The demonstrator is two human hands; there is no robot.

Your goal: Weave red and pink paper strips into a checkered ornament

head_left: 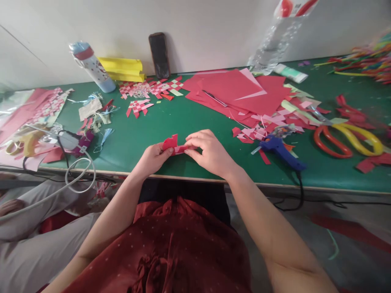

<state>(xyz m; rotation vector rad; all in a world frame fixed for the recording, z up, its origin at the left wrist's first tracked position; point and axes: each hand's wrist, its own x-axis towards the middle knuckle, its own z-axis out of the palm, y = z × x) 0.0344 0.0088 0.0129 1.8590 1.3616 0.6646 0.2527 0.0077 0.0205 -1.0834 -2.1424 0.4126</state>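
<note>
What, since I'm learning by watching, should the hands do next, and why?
Perhaps crease the red paper with the right hand: it pinches one end, the left hand steadies the other, and one part seems to jut up rather than lie flat.

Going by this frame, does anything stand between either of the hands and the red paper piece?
Nothing visible does. The left hand grips the red paper piece at one end, and the right hand pinches the other. The blue glue gun lies off to the right, outside the gap between the hands.
</note>
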